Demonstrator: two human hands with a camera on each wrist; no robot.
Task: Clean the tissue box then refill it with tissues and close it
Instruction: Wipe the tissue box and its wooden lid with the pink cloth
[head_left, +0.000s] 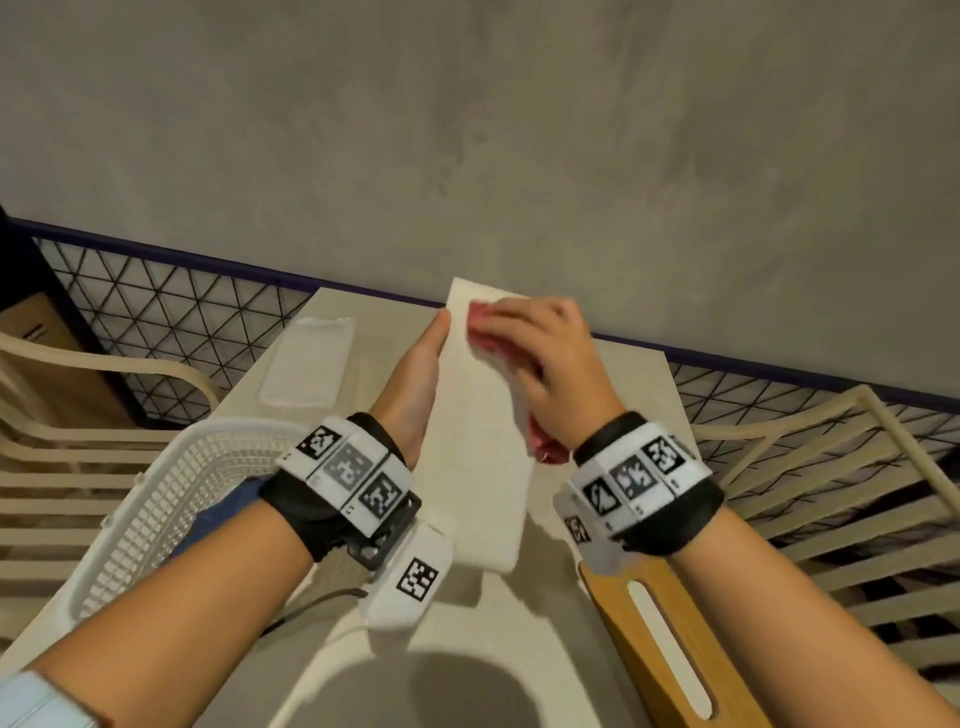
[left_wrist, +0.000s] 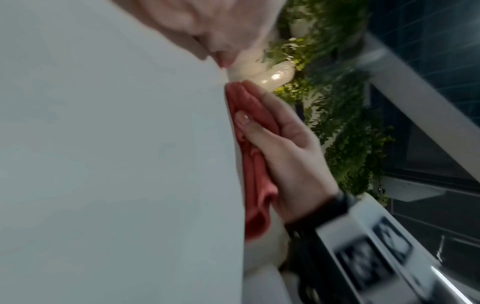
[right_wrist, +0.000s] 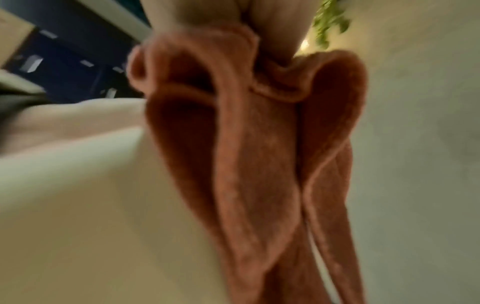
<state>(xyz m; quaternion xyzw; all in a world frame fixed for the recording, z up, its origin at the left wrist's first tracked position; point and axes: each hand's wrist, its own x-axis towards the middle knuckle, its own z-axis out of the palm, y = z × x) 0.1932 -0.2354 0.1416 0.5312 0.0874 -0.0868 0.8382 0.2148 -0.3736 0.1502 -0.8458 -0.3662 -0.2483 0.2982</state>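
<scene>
A long white tissue box (head_left: 478, 467) is held tilted above the table, and it fills the left wrist view (left_wrist: 116, 154). My left hand (head_left: 415, 379) grips its left side, thumb along the edge; the fingers underneath are hidden. My right hand (head_left: 545, 364) holds a red cloth (head_left: 485, 332) against the box's upper right face near the far end. Seen from the left wrist, the thumb pinches the folded cloth (left_wrist: 257, 174). Cloth folds (right_wrist: 259, 164) hang close to the right wrist camera. The wooden lid (head_left: 670, 649) with a long slot lies on the table at the lower right.
A clear-wrapped pack of tissues (head_left: 309, 364) lies on the beige table (head_left: 634, 374) at the far left. A white mesh basket (head_left: 156, 509) with something blue in it stands at the near left. Slatted cream chairs (head_left: 831, 493) flank the table, with a wire-mesh rail behind.
</scene>
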